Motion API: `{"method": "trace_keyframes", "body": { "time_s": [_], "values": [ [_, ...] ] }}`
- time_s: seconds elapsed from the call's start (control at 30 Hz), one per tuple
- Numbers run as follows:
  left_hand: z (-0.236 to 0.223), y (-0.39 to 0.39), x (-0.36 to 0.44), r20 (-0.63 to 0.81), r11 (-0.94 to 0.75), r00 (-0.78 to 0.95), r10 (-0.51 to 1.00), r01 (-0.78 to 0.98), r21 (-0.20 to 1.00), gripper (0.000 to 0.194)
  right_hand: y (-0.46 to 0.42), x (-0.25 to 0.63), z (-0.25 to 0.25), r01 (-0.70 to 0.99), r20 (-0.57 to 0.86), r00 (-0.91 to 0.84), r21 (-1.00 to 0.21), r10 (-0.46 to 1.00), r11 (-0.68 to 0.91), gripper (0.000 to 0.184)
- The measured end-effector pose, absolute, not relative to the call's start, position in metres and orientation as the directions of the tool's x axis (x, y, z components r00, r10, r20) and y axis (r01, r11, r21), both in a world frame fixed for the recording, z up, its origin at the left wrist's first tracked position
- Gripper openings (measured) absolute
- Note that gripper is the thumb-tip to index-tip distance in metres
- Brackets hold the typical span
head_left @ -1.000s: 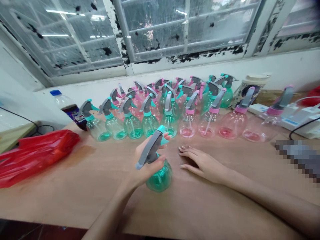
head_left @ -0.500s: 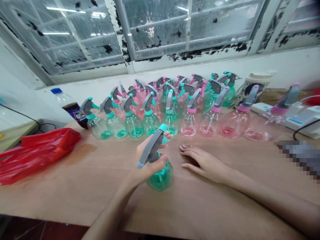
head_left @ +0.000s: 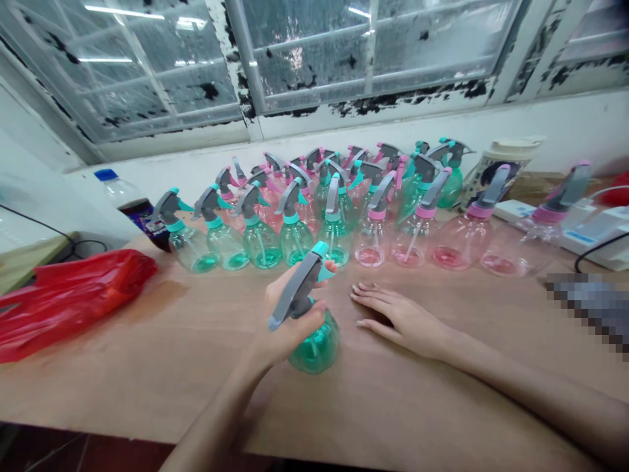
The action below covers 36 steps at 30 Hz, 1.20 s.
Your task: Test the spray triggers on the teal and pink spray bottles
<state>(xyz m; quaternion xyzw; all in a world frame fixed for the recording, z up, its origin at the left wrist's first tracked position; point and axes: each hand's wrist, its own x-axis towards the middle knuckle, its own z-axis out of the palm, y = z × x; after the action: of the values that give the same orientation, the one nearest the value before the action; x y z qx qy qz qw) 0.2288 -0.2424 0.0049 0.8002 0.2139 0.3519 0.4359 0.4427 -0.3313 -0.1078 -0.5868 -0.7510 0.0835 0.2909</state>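
Now, a clear green round plastic spray btl [head_left: 317,344] is standing near mid-table, L hand [head_left: 281,341] closing round its neck. R hand [head_left: 403,321] is lying near it, open, palm-down. Green/pink clear plastic spray btls [head_left: 295,241] w/ grey triggers are lining the tan flat table's [head_left: 417,406] back edge.

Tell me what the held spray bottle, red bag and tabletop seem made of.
Spray bottle: probably glossy, green-tinted plastic; its tube shows through the wall.
Red bag: thin, shiny plastic film, judging by its creases and highlights.
Tabletop: smooth and brown, wood or laminate; no clear grain to settle it.
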Motion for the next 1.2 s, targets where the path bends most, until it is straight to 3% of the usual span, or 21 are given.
{"method": "trace_keyframes", "body": {
  "time_s": [0.2, 0.4, 0.53, 1.2],
  "values": [
    [0.0005, -0.2363, 0.2246, 0.368, -0.558, 0.671, 0.644, 0.083, 0.826, 0.017, -0.3313, 0.4431, -0.1083, 0.837, 0.343, -0.148, -0.457, 0.928, 0.302, 0.047],
    [0.0008, -0.2413, 0.2270, 0.328, -0.487, 0.652, 0.684, 0.073, 0.870, 0.040, -0.3311, 0.4423, -0.1063, 0.851, 0.319, -0.155, -0.438, 0.935, 0.290, 0.048],
    [-0.0005, -0.2415, 0.2272, 0.314, -0.468, 0.655, 0.687, 0.068, 0.881, 0.044, -0.3311, 0.4427, -0.1055, 0.858, 0.308, -0.162, -0.425, 0.938, 0.288, 0.049],
    [0.0032, -0.2435, 0.2282, 0.337, -0.443, 0.673, 0.658, -0.016, 0.897, 0.045, -0.3317, 0.4437, -0.1065, 0.872, 0.333, -0.179, -0.382, 0.926, 0.306, 0.047]
  ]
}}
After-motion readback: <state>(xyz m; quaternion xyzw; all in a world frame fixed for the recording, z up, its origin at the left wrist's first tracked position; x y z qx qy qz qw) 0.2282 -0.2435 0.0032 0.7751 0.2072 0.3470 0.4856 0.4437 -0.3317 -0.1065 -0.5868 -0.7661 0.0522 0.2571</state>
